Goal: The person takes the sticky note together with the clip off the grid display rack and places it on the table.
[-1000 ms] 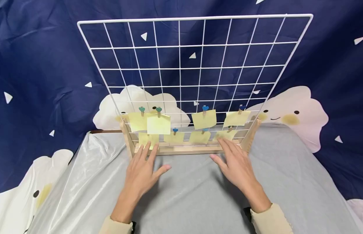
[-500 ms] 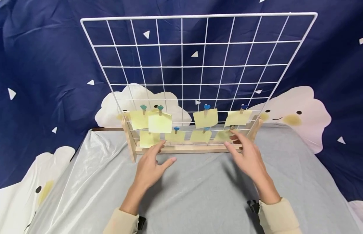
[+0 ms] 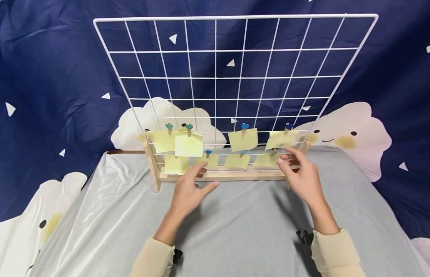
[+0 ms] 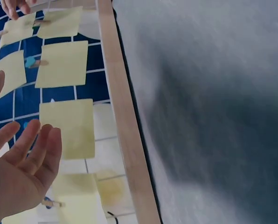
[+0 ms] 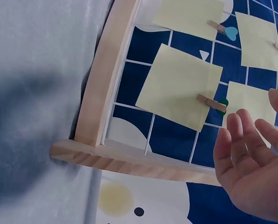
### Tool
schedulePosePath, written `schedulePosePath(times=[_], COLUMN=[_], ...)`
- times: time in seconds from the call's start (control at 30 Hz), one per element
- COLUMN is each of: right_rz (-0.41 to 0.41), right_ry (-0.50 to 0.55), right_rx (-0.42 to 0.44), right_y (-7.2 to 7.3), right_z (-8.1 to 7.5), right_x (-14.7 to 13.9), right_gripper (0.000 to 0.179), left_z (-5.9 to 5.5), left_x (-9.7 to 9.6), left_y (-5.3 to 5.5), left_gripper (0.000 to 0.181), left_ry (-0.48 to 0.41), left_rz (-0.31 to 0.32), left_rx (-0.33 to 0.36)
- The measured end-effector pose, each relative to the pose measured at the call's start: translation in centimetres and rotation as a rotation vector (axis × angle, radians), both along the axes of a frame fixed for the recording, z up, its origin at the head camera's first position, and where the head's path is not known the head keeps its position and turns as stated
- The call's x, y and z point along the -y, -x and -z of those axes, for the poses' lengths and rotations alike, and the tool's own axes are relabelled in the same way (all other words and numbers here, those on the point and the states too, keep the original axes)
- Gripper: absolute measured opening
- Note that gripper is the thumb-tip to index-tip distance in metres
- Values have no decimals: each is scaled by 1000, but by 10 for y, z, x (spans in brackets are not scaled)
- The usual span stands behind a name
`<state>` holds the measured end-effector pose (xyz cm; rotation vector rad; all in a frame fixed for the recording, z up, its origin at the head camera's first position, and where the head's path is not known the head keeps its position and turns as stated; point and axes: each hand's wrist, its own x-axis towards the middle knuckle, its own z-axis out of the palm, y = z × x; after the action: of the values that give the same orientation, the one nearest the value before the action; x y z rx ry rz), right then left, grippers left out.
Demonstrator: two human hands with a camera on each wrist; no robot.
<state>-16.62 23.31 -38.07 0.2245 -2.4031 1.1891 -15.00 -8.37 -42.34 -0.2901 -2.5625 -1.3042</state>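
A white wire grid (image 3: 235, 17) stands in a wooden base (image 3: 235, 176), with two rows of pale yellow paper notes clipped low on it. My left hand (image 3: 189, 192) is held in front of the lower row, fingers loosely bent and holding nothing. In the left wrist view its fingertips overlap a yellow note (image 4: 76, 135) hung by a blue clip. At the right end, my right hand (image 3: 306, 179) is beside the lowest right note (image 5: 176, 86), which hangs tilted from a small wooden clothespin (image 5: 209, 101) with a green heart. Its fingers are bent, with nothing between them.
Upper notes hang from heart clothespins, such as a teal one (image 3: 189, 127) and a blue one (image 3: 244, 126). Grey cloth (image 3: 235, 231) covers the table. Behind the grid hangs a dark blue curtain (image 3: 48, 57) with printed clouds. The wire panel leans above both hands.
Both hands have drawn away from the lower notes they were at and moved to the right. The right hand has risen beside the green clothespin. The notes look unchanged.
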Motion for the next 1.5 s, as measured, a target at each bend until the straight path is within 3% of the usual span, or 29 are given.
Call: schedulePosePath(times=[0.3, 0.5, 0.7, 1.03, 1.3, 1.5], right_rz=[21, 58, 70, 76, 53, 53], right_ry=[77, 119, 160, 176, 209, 203], right_rx=[-51, -97, -115, -165, -180, -196], right_y=[7, 13, 21, 31, 38, 42], right_z=[-13, -22, -30, -42, -50, -51], right_x=[-4, -5, -9, -11, -6, -7], right_gripper=[39, 35, 34, 28, 27, 26], left_z=[-4, -11, -17, -21, -24, -28], left_x=[-19, -35, -50, -68, -84, -95], left_y=[7, 14, 17, 24, 33, 39], left_gripper=[63, 52, 48, 46, 48, 44], left_ry=[-76, -111, -127, -192, -234, -281], left_rz=[27, 86, 136, 129, 208, 203], left_rx=[-29, -50, -25, -6, 76, 105])
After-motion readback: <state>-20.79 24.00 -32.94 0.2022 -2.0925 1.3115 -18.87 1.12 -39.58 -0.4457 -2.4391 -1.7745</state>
